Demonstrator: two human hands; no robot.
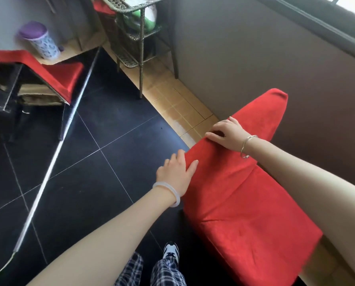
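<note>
Left hand point(177, 172) lies flat, fingers straight, against the side edge of the red cover point(244, 203), which is stretched over a seat beside the wall point(234, 58). Right hand point(226, 133) curls over the same edge and grips it. Main risk: a one-sided pull drags the cover askew or off its corner. Lesser risk: the bracelet point(247, 145) snags the fabric.

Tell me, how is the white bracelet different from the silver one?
The white bangle is thick and milky; the silver bracelet is thin and shiny. The white bangle sits by the left hand, which lies flat against the side of the red cover; the silver bracelet sits by the right hand, whose fingers curl over the cover's top. Both ring a bare wrist.
</note>
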